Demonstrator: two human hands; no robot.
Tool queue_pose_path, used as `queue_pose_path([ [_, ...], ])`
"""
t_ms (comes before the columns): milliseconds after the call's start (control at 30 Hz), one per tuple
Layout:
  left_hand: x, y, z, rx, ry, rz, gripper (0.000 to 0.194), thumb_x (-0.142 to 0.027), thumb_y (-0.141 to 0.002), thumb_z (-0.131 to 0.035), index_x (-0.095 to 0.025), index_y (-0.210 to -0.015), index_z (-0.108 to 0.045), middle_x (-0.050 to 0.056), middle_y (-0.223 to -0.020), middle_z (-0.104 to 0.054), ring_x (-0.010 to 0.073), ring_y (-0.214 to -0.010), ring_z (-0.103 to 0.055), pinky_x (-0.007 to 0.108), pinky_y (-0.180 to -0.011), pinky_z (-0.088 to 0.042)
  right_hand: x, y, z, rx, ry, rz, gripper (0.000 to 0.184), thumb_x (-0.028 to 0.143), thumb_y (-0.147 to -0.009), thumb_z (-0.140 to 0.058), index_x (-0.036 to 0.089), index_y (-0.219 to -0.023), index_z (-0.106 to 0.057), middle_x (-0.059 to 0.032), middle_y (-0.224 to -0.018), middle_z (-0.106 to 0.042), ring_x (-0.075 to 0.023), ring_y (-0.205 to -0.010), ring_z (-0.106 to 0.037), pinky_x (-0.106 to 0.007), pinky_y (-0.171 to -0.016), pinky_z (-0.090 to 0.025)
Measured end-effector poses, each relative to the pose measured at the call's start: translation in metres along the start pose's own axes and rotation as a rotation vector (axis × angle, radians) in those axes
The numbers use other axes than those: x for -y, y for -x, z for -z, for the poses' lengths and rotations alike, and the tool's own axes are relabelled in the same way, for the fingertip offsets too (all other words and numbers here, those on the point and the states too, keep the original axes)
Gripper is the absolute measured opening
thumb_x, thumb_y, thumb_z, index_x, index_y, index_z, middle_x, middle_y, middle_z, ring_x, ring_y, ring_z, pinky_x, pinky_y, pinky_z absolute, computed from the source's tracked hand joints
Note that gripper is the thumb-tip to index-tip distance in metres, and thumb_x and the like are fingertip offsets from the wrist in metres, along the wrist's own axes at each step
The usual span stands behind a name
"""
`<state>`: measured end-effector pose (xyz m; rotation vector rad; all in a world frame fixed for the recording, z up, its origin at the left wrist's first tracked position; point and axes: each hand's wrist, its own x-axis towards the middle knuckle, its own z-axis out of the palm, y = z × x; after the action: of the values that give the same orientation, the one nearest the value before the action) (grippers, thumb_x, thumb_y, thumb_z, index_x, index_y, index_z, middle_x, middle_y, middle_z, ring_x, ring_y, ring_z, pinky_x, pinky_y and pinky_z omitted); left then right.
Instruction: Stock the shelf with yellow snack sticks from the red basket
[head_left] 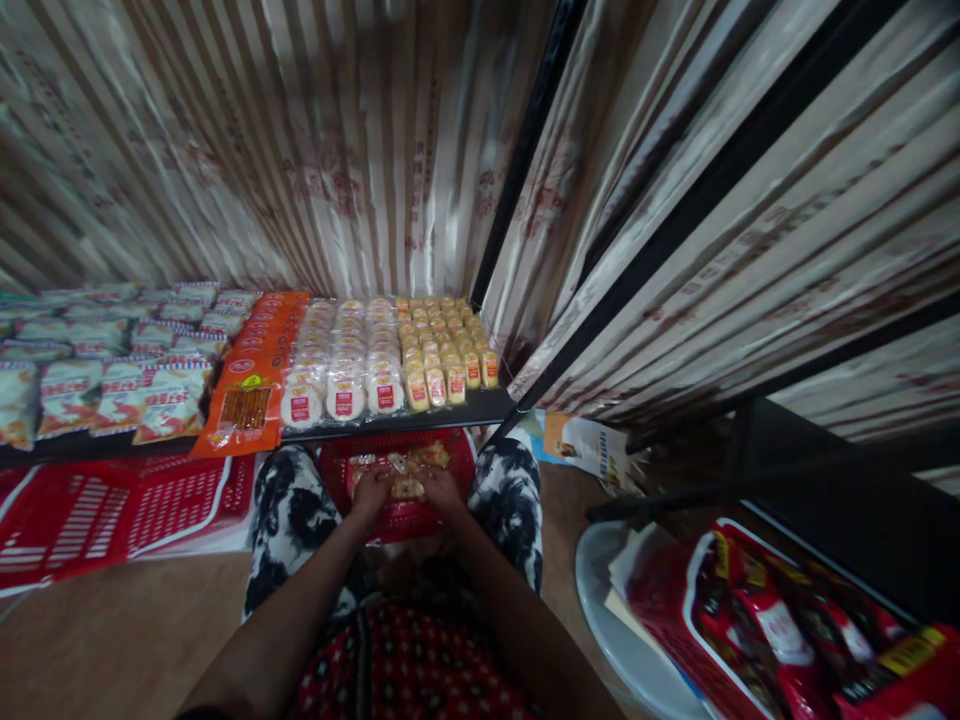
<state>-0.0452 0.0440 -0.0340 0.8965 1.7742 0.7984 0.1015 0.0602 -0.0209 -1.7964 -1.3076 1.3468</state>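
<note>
Between my knees sits a red basket (463, 462) holding several clear-wrapped, yellowish-brown snack packets (409, 488). Both of my hands are down inside it. My left hand (373, 491) grips packets on the left side, its fingers curled over them. Close beside it, my right hand (439, 487) has its fingers bent round packets on the right. The packets are small and dim, so their exact kind is unclear. Just beyond the basket, a dark shelf (480, 408) bears rows of wrapped round white cakes (346, 398) and small yellow wrapped cakes (435, 385).
Left on the shelf lie an orange snack strip (244, 400) and several pale snack bags (171, 400). Another red basket (172, 510) is below. A basket of red packets (780, 620) stands at right by a grey stool (600, 590). Dark metal poles (637, 270) cross before the curtain (337, 130).
</note>
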Motion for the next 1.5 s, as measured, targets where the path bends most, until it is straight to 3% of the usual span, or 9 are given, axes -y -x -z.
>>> queue_pose_path([
  [267,-0.015,0.0,-0.003,0.043,0.003,-0.054,0.017,-0.011,-0.07,-0.058,-0.015,-0.082,-0.068,0.004,-0.082,-0.071,0.0152,-0.077,-0.064,0.024,-0.072,-0.049,0.015,0.027,0.017,-0.003,-0.183,-0.182,0.023,0.037,-0.079,-0.059,0.016,-0.085,-0.067,-0.0015,-0.059,-0.067,-0.0113,-0.038,-0.056,-0.019,-0.035,-0.035],
  [433,-0.03,0.008,-0.002,0.084,0.026,-0.144,0.016,-0.013,-0.073,-0.056,-0.016,-0.083,-0.068,0.005,-0.088,-0.071,0.0156,-0.081,-0.064,0.023,-0.074,-0.049,0.016,0.039,0.023,-0.011,-0.293,-0.186,0.03,0.043,-0.076,-0.062,0.017,-0.09,-0.067,-0.0019,-0.067,-0.069,-0.0126,-0.046,-0.06,-0.02,-0.039,-0.043],
  [533,-0.037,0.012,-0.003,0.094,0.03,-0.184,0.018,-0.016,-0.075,-0.055,-0.015,-0.087,-0.067,0.006,-0.087,-0.071,0.0156,-0.08,-0.064,0.024,-0.073,-0.049,0.014,0.045,0.027,-0.003,-0.383,-0.15,0.034,0.048,-0.07,-0.066,0.018,-0.086,-0.067,-0.0037,-0.08,-0.071,-0.0164,-0.062,-0.066,-0.025,-0.05,-0.052],
  [667,-0.044,0.016,-0.007,0.092,0.041,-0.218,0.023,-0.016,-0.075,-0.052,-0.014,-0.093,-0.066,0.007,-0.088,-0.07,0.0159,-0.08,-0.063,0.025,-0.074,-0.048,0.008,0.052,0.03,-0.009,-0.467,-0.056,0.043,0.054,-0.062,-0.069,0.019,-0.086,-0.065,-0.0058,-0.091,-0.069,-0.0199,-0.077,-0.066,-0.028,-0.059,-0.055],
  [833,-0.056,0.025,-0.013,0.092,0.069,-0.254,0.026,-0.018,-0.075,-0.052,-0.013,-0.095,-0.067,0.007,-0.089,-0.07,0.0161,-0.079,-0.063,0.026,-0.074,-0.048,0.007,0.059,0.032,-0.074,-0.339,0.11,0.041,0.054,-0.067,-0.063,0.018,-0.088,-0.064,-0.0041,-0.079,-0.068,-0.0176,-0.071,-0.063,-0.026,-0.063,-0.051],
  [1100,-0.083,0.044,-0.014,0.108,0.144,-0.251,0.023,-0.016,-0.073,-0.053,-0.014,-0.091,-0.068,0.006,-0.09,-0.07,0.0164,-0.08,-0.063,0.025,-0.072,-0.048,0.011,0.07,0.037,-0.193,-0.151,0.232,0.029,0.041,-0.076,-0.056,0.021,-0.096,-0.065,-0.0035,-0.092,-0.068,-0.0196,-0.086,-0.062,-0.027,-0.073,-0.05],
  [1300,-0.099,0.053,-0.019,0.118,0.284,-0.255,0.021,-0.013,-0.069,-0.055,-0.016,-0.086,-0.067,0.004,-0.085,-0.07,0.0154,-0.078,-0.063,0.026,-0.074,-0.049,0.011,0.071,0.042,-0.292,-0.174,0.322,0.031,0.043,-0.078,-0.052,0.019,-0.089,-0.067,-0.0061,-0.094,-0.066,-0.02,-0.088,-0.061,-0.032,-0.083,-0.048],
  [1500,-0.106,0.054,-0.028,0.136,0.336,-0.271,0.018,-0.015,-0.068,-0.059,-0.017,-0.084,-0.068,0.004,-0.084,-0.07,0.0162,-0.077,-0.064,0.029,-0.075,-0.049,0.009,0.067,0.049,-0.295,-0.236,0.325,0.025,0.04,-0.077,-0.053,0.02,-0.085,-0.065,-0.0033,-0.086,-0.068,-0.0188,-0.079,-0.063,-0.03,-0.074,-0.05],
])
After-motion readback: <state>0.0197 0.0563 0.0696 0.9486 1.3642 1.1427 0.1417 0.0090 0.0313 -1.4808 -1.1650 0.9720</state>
